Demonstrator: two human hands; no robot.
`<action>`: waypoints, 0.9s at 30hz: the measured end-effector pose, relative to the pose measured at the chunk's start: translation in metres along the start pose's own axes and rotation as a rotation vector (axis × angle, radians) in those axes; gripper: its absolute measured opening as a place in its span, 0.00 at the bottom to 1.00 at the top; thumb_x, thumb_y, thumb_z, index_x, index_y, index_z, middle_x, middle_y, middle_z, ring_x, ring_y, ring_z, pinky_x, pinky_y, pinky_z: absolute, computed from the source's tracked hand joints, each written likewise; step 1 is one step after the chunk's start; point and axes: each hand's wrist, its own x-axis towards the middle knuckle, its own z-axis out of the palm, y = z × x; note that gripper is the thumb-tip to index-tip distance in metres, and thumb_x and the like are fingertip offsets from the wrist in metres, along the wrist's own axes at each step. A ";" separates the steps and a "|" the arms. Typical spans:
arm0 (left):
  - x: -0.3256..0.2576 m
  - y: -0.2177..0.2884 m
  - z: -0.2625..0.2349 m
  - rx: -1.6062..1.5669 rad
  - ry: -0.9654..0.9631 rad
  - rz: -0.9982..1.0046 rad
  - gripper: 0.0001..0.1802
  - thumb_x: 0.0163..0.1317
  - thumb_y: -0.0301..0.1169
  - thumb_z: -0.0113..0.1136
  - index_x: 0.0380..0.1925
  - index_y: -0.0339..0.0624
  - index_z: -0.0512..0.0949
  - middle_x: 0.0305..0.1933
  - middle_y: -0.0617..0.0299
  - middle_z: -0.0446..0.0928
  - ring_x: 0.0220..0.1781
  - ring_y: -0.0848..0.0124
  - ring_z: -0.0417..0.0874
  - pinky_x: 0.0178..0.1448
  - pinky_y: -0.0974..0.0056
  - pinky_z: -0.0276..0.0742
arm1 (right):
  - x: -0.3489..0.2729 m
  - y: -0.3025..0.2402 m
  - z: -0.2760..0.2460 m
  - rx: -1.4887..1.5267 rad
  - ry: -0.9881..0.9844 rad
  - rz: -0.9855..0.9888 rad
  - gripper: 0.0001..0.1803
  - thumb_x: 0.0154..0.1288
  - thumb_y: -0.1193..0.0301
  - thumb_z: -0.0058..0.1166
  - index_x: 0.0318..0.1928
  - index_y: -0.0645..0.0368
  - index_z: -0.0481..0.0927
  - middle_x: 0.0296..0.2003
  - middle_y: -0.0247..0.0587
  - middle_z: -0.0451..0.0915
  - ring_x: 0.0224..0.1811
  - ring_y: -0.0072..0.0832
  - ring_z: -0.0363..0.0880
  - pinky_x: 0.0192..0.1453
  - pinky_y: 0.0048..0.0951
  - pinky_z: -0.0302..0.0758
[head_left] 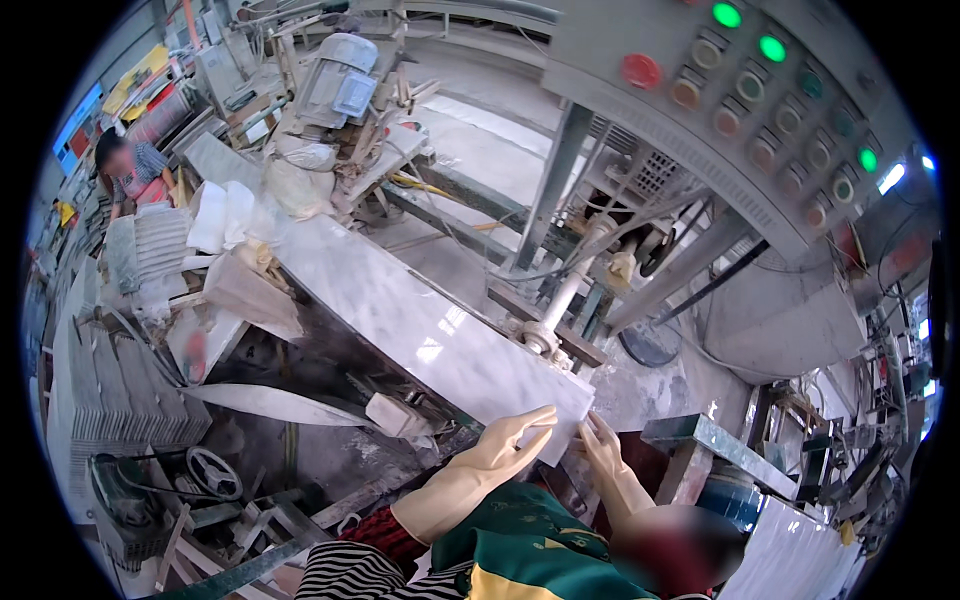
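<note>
A long, polished pale stone slab (440, 335) with grey veining runs from the upper left down to just in front of me. Cream rubber gloves cover both hands. My left hand (515, 440) is over the slab's near end, fingers stretched out together and thumb apart. Against the short end edge, close to the right corner, rest the fingertips of my right hand (603, 455), its fingers extended. Neither hand is wrapped round the slab. Whether the left palm presses on the stone or hovers just above it, I cannot tell.
A grey control panel (700, 110) with lit green buttons and a red knob overhangs the upper right. Left stand stacked stone tiles (120, 400) and a handwheel (215, 473). A metal beam (718, 450) lies right of my hands. Another person (140, 170) is far left.
</note>
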 end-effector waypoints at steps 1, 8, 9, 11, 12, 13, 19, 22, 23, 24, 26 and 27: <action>0.001 -0.002 0.009 -0.006 -0.007 0.014 0.24 0.72 0.24 0.55 0.67 0.38 0.69 0.60 0.53 0.80 0.64 0.70 0.77 0.69 0.62 0.69 | 0.013 0.033 -0.026 0.057 -0.009 -0.123 0.34 0.70 0.65 0.59 0.70 0.67 0.64 0.32 0.36 0.83 0.34 0.22 0.81 0.39 0.21 0.78; -0.012 -0.026 0.051 0.035 0.024 0.045 0.19 0.70 0.28 0.58 0.59 0.31 0.76 0.57 0.48 0.82 0.61 0.63 0.81 0.68 0.61 0.72 | -0.046 0.119 -0.166 -0.692 0.414 -0.318 0.30 0.66 0.63 0.58 0.66 0.61 0.72 0.43 0.47 0.87 0.44 0.35 0.86 0.52 0.34 0.79; -0.012 -0.017 0.054 0.098 0.036 0.085 0.19 0.70 0.27 0.59 0.58 0.29 0.77 0.55 0.48 0.83 0.60 0.64 0.82 0.67 0.61 0.72 | -0.068 0.119 -0.180 -0.750 0.499 -0.241 0.31 0.64 0.58 0.57 0.65 0.59 0.73 0.47 0.53 0.85 0.51 0.47 0.84 0.58 0.40 0.78; -0.014 -0.021 0.062 0.167 0.106 0.167 0.18 0.67 0.25 0.60 0.55 0.28 0.77 0.51 0.44 0.84 0.56 0.58 0.85 0.63 0.59 0.76 | -0.109 0.119 -0.204 -0.793 0.701 -0.101 0.30 0.64 0.57 0.55 0.63 0.57 0.74 0.48 0.56 0.84 0.54 0.52 0.81 0.60 0.44 0.76; -0.013 -0.016 0.066 0.191 0.107 0.177 0.18 0.67 0.25 0.60 0.55 0.27 0.77 0.51 0.44 0.84 0.56 0.57 0.85 0.63 0.59 0.77 | -0.128 0.119 -0.214 -0.807 0.813 -0.021 0.29 0.64 0.57 0.54 0.63 0.57 0.75 0.49 0.57 0.83 0.54 0.53 0.80 0.60 0.45 0.76; -0.012 -0.020 0.070 0.174 0.122 0.149 0.18 0.67 0.24 0.59 0.55 0.27 0.77 0.50 0.44 0.84 0.56 0.56 0.85 0.63 0.59 0.77 | -0.150 0.116 -0.224 -0.834 0.829 -0.109 0.29 0.64 0.57 0.53 0.62 0.56 0.75 0.49 0.59 0.82 0.55 0.55 0.79 0.61 0.47 0.75; 0.015 -0.035 0.092 0.743 0.084 0.401 0.34 0.57 0.33 0.69 0.63 0.36 0.72 0.63 0.40 0.75 0.68 0.41 0.71 0.73 0.46 0.64 | -0.231 0.168 -0.311 -0.872 1.123 -0.022 0.32 0.55 0.61 0.60 0.58 0.65 0.72 0.57 0.59 0.75 0.62 0.52 0.72 0.67 0.43 0.71; 0.029 -0.020 0.087 1.160 0.183 0.268 0.44 0.53 0.41 0.71 0.68 0.37 0.65 0.73 0.40 0.61 0.76 0.41 0.57 0.77 0.43 0.54 | -0.257 0.190 -0.335 -0.859 1.278 0.111 0.26 0.49 0.64 0.61 0.48 0.63 0.73 0.51 0.59 0.74 0.58 0.55 0.70 0.63 0.46 0.70; 0.029 -0.025 0.080 1.186 0.189 0.178 0.44 0.52 0.42 0.72 0.67 0.37 0.65 0.72 0.41 0.62 0.75 0.42 0.58 0.77 0.43 0.54 | -0.268 0.195 -0.338 -0.793 1.283 0.205 0.28 0.50 0.63 0.60 0.51 0.64 0.72 0.55 0.61 0.72 0.62 0.55 0.67 0.68 0.47 0.66; 0.032 -0.022 0.075 1.216 0.200 0.100 0.44 0.52 0.44 0.72 0.66 0.37 0.65 0.71 0.41 0.62 0.74 0.43 0.58 0.76 0.44 0.54 | -0.274 0.203 -0.339 -0.711 1.286 0.293 0.30 0.51 0.63 0.60 0.54 0.65 0.72 0.60 0.63 0.71 0.67 0.56 0.65 0.72 0.47 0.62; 0.038 -0.044 0.061 1.312 0.208 0.210 0.44 0.52 0.47 0.70 0.65 0.37 0.65 0.69 0.43 0.61 0.72 0.45 0.59 0.75 0.45 0.54 | -0.258 0.280 -0.346 -0.829 1.435 0.234 0.35 0.55 0.62 0.57 0.62 0.67 0.68 0.70 0.66 0.61 0.75 0.58 0.55 0.79 0.50 0.51; 0.039 -0.034 0.064 1.335 0.162 0.130 0.45 0.52 0.48 0.69 0.66 0.38 0.64 0.70 0.43 0.61 0.73 0.45 0.59 0.76 0.45 0.54 | -0.250 0.284 -0.347 -0.780 1.428 0.255 0.37 0.57 0.61 0.56 0.64 0.67 0.67 0.72 0.68 0.58 0.76 0.60 0.53 0.80 0.52 0.49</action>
